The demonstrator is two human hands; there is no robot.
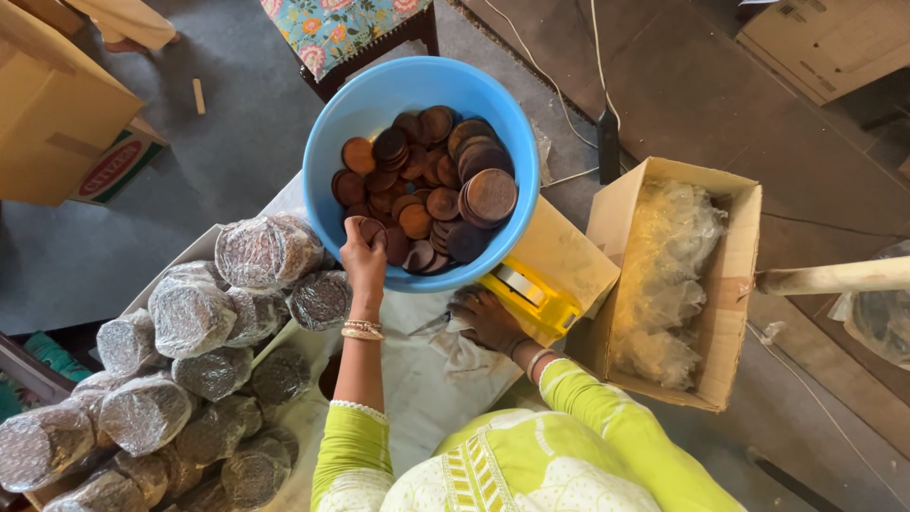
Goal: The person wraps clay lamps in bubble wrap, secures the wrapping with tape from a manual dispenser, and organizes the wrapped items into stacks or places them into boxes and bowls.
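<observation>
We are reaching our left hand (pixel 364 254) over the rim of the blue tub (pixel 332 142), fingers seemingly pinching a brown disc (pixel 370 229) — hard to tell. Our right hand (pixel 488 320) is resting spread on crumpled plastic wrap (pixel 464 353) — beside a yellow tape dispenser (pixel 528 297).

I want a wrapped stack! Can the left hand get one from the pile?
Probably yes. The left hand is at the bowl rim, right beside the pile of wrapped stacks, with nothing between them, though it seems to be gripping discs.
</observation>
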